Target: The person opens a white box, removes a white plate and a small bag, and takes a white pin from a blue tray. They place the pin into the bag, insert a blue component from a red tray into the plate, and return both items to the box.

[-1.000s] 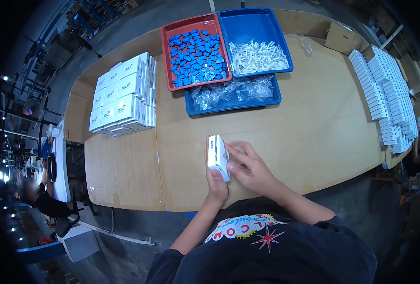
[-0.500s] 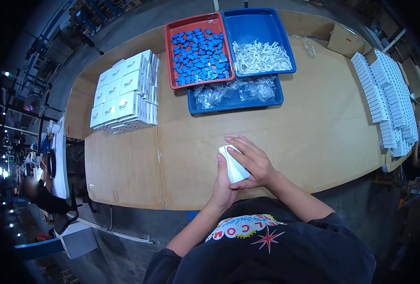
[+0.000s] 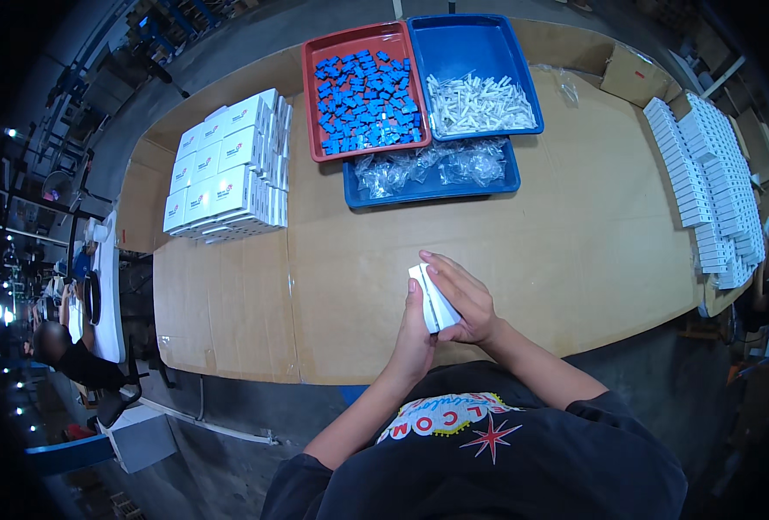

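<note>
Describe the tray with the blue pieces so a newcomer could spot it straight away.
Look to the far edge of the cardboard-covered table, where three trays sit together. The red tray is the left one of the back pair, beside a blue tray of white parts. It is the only red tray, filled with small blue blocks.

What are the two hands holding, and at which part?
A small white box: left hand grips its left side, right hand its right side.

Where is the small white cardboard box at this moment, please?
In the head view, the small white cardboard box sits low centre, gripped between the left hand and right hand above the table's near edge.
</note>
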`<state>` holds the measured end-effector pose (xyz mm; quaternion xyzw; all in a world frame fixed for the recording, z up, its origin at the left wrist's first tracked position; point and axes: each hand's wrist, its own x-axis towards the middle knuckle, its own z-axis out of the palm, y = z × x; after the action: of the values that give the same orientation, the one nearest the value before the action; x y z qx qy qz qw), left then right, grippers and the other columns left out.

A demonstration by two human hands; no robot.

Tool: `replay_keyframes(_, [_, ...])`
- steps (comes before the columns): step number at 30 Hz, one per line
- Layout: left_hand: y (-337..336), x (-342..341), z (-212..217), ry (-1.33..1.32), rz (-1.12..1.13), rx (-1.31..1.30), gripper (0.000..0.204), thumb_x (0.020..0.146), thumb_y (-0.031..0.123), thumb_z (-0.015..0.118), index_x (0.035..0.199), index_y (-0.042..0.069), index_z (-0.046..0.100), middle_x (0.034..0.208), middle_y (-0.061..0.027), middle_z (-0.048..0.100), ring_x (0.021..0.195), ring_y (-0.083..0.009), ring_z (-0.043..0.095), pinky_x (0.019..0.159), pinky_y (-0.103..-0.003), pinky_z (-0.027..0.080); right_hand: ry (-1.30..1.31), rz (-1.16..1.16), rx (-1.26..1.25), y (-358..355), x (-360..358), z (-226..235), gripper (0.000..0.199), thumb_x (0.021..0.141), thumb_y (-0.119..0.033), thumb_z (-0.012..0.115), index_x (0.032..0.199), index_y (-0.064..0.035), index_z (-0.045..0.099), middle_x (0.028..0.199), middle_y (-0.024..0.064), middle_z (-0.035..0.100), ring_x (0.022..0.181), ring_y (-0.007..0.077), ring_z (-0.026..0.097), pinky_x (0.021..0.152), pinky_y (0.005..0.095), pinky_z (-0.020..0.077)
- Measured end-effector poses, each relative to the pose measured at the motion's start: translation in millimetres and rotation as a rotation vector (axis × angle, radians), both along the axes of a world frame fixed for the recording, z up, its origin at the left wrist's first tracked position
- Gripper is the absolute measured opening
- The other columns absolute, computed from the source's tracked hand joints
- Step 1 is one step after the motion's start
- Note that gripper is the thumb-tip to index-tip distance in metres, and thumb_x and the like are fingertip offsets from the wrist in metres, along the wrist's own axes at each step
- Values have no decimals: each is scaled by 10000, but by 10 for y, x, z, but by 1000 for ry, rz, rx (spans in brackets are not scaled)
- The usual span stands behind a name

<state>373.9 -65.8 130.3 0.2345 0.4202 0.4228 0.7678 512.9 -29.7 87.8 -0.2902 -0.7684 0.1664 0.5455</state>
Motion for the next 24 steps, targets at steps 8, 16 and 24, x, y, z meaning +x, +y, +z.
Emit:
replay_keyframes(8, [53, -81, -288, 639, -118, 660, 874, 1057, 567, 478, 1632, -25, 190, 1545, -171, 401, 1464, -291, 399, 1193, -410, 344, 422, 134, -619, -67, -126, 172, 953, 1058, -706, 241, 1492, 111, 469, 1598, 283, 403, 1463, 363, 448, 1208, 424, 347])
replay_keyframes(16, [188, -181, -272, 2, 258, 109, 620, 1132, 515, 315, 1522, 36, 373, 1403, -149, 537, 1258, -223, 592, 1034, -397, 520, 62, 172, -573, -106, -16, 201, 574, 934, -114, 644, 1494, -32, 550, 1598, 211, 454, 1453, 370, 478, 1160, 435, 440])
replay_keyframes(24, [148, -122, -469, 109, 230, 106, 691, 1108, 581, 321, 1517, 25, 369, 1359, -154, 581, 1202, -224, 643, 1000, -376, 566, -124, 61, -268, -28, -23, -13, 583, 884, -96, 717, 1444, -10, 578, 1445, 220, 606, 1216, 355, 677, 904, 395, 623])
